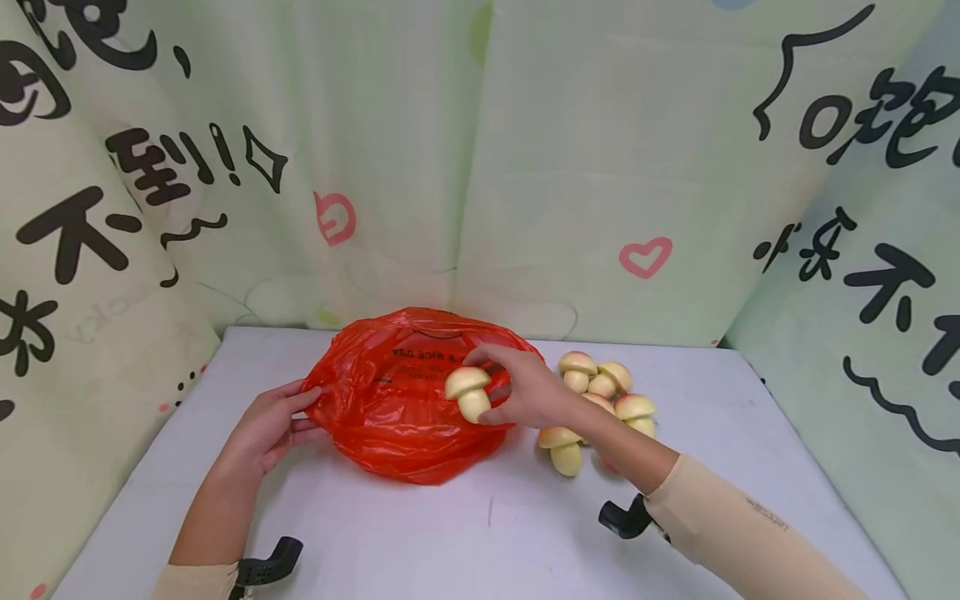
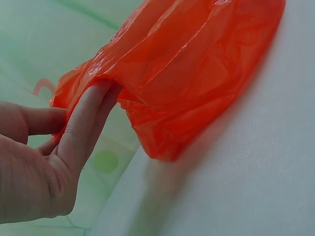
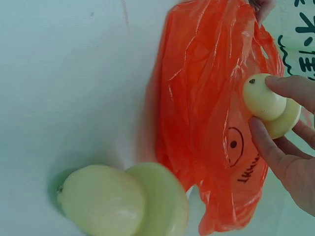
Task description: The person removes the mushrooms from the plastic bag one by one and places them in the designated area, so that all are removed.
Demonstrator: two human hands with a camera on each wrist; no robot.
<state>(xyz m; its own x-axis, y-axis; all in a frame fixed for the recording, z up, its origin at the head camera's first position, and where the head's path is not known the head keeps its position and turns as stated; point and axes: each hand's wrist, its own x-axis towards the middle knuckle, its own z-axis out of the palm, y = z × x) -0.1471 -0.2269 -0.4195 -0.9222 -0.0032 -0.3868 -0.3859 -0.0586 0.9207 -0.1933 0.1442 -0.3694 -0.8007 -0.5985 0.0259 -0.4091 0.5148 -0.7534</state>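
A red plastic bag (image 1: 405, 433) with dark printing lies on the table, its mouth spread towards the camera. My left hand (image 1: 262, 429) pinches the bag's left edge; in the left wrist view the thumb and fingers (image 2: 81, 120) have the thin film between them. At the right side of the mouth, my right hand (image 1: 532, 387) holds a toy mushroom (image 1: 471, 393) with a tan cap and cream stem. The right wrist view shows this mushroom (image 3: 265, 96) between thumb and fingers, stem end towards the camera, overlapping the bag.
Several more toy mushrooms (image 1: 566, 454) lie in a group right of the bag, partly hidden behind the right forearm. The white table (image 1: 420, 542) has curtains (image 1: 555, 167) with lettering behind and at both sides. A black wrist camera (image 1: 270, 562) sits on each arm.
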